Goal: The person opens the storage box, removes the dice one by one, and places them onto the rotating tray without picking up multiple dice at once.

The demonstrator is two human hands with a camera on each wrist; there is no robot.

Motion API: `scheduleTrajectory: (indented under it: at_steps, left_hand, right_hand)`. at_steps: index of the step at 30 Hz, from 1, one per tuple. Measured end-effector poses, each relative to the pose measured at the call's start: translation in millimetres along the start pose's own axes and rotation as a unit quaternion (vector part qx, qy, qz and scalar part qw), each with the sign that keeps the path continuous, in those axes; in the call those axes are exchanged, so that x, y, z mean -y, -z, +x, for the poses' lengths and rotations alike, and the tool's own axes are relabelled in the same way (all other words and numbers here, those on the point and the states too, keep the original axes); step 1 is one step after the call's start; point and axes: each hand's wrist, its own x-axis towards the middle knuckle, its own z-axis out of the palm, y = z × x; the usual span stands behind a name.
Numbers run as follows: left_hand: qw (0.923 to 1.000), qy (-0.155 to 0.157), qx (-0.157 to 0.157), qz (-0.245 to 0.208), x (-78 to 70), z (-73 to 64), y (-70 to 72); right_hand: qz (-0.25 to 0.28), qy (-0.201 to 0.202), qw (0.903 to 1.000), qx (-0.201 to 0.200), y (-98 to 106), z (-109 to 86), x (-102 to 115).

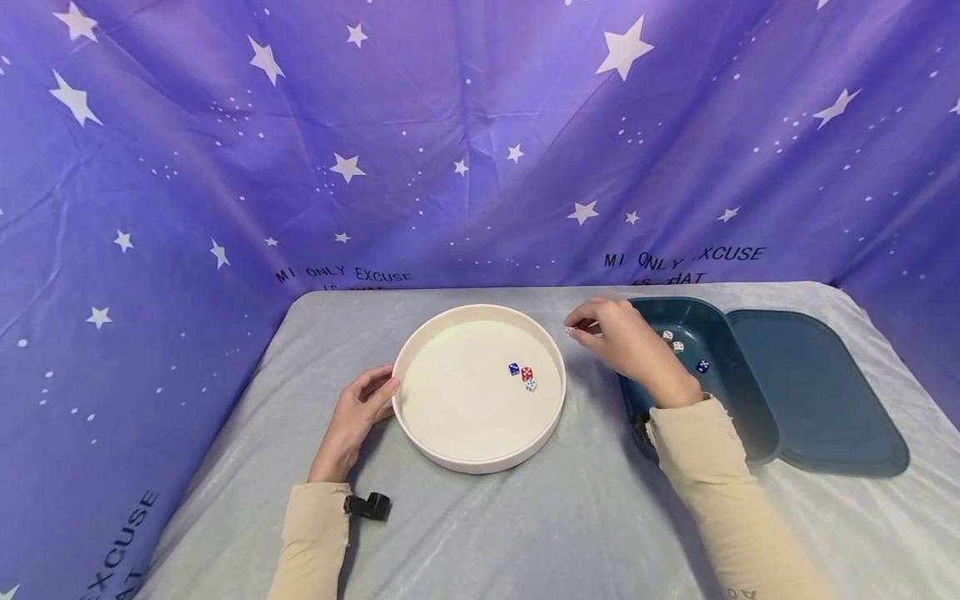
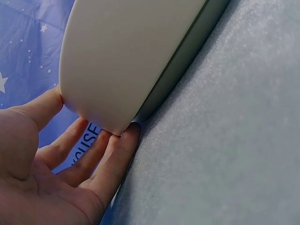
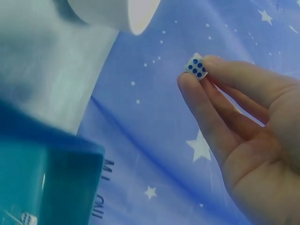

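Between the right thumb and fingertips a small white die with blue pips [image 3: 196,67] is pinched. That right hand [image 1: 637,346] hovers over the gap between a round cream tray [image 1: 450,392] and a dark teal bin [image 1: 738,408]. My left hand [image 1: 360,417] holds the tray's left edge, its thumb at the rim and its fingers against the outer wall [image 2: 126,56]. Inside the tray, toward its right side, a blue die [image 1: 513,368], a red die [image 1: 527,373] and a white die [image 1: 531,386] lie close together. White dice [image 1: 678,347] and a blue die [image 1: 702,366] lie in the bin, partly hidden by the right arm.
A flat teal lid [image 1: 825,392] lies right of the bin, against its side. Grey cloth [image 1: 510,533] covers the table. Purple star-patterned curtains [image 1: 420,125] hang behind it and along both sides. A black strap [image 1: 367,506] is on the left wrist.
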Motion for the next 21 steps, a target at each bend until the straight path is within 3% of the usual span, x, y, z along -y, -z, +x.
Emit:
scheduleTrajectory:
  at_steps: [10,21]
  left_hand:
    - [1.0000,0.003,0.004,-0.004,-1.4,-1.3,1.3]
    - [1.0000,0.001,0.006,-0.001,-0.7,-1.8,1.9]
  right_hand:
    - [-0.001,0.002,0.9998,0.018,-21,3.8,5]
    - [0.004,0.030,0.9986,0.043,-47,7.0,12]
